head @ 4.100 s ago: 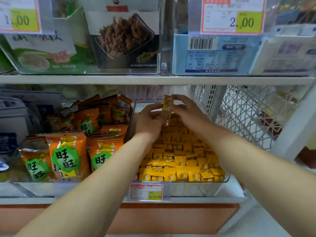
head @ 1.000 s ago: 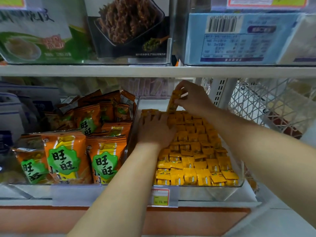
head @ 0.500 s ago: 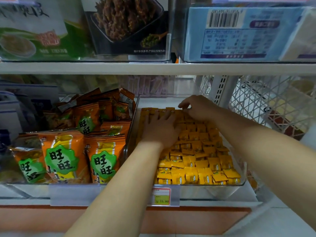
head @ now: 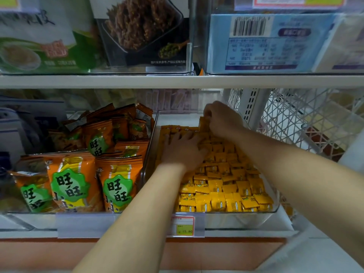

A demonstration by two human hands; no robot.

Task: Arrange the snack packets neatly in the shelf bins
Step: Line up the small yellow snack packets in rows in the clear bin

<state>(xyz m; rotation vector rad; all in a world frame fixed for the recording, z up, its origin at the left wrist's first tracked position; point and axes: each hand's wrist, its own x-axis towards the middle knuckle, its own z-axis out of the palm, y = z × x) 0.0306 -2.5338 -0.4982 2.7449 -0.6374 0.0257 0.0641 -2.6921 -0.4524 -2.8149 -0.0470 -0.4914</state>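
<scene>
Head view. We find a clear bin (head: 246, 219) toward the right end of the lower shelf (head: 29, 232). It is filled with small yellow packets (head: 226, 190) laid in rows from its front wall to near its back wall.

The left hand (head: 183, 152) lies flat on the rows toward the bin's back left corner, fingers straight and pressing down, holding nothing. The right hand (head: 222, 121) is at the back edge of the rows, fingers curled round one upright packet (head: 202, 123) that stands on end against the rearmost row.

In the neighbouring bin to the left we note orange bags (head: 118, 184), the front ones upright in a row and the rear ones tilted. A price tag (head: 183, 226) sits on the shelf's front edge below the clear bin.
</scene>
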